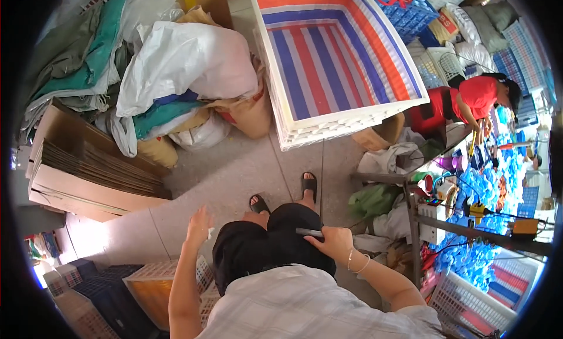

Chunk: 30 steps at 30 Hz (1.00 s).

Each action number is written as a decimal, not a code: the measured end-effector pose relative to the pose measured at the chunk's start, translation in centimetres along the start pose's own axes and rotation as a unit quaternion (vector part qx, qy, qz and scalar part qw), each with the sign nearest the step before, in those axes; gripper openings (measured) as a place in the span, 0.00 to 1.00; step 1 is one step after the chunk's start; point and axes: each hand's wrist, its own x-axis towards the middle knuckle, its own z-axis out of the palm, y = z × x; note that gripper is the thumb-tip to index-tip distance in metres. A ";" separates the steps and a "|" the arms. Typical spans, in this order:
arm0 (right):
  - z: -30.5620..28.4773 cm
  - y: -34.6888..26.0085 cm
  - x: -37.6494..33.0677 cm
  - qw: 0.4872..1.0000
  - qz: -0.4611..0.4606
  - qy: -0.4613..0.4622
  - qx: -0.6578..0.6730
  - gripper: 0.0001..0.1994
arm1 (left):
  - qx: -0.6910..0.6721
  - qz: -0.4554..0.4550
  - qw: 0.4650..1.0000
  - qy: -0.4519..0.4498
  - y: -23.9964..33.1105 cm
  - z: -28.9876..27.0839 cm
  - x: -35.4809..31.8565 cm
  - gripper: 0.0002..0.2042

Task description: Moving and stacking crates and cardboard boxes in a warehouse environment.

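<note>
My right hand [336,244] is closed round a thin, grey, flat object [308,232] that looks like a phone seen edge-on. It is held just over my dark shorts. On that wrist sit two thin bracelets [350,260]. Out to the left, my left hand [199,226] hangs over the floor with its fingers stretched forward. A small white scrap [210,231] shows beside its thumb side; whether the hand touches it, I cannot tell.
Ahead stands a stack of white crates [282,125] with a striped liner [316,69]. Sacks [187,63] and a carton of flat cardboard [94,169] lie left. On the right, a person in red [478,98] works at a bench heaped with blue pieces [475,260]. More crates [158,280] stand behind left.
</note>
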 end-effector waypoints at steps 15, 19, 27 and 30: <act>4.5 -0.9 -4.0 0.996 0.088 -0.013 -0.017 0.28 | 0.107 0.401 0.887 0.204 26.0 -0.9 15.7 0.33; 5.0 -0.3 -4.6 0.995 0.096 -0.010 -0.005 0.29 | 0.151 0.352 0.916 0.123 28.1 -1.3 17.4 0.29; 6.6 -3.1 -5.5 0.995 0.086 0.033 0.028 0.28 | 0.248 0.443 0.830 0.231 24.0 -1.4 21.1 0.06; 7.0 -5.8 -6.4 0.995 0.096 0.021 0.028 0.28 | 0.266 0.489 0.795 0.242 22.6 -2.0 20.1 0.05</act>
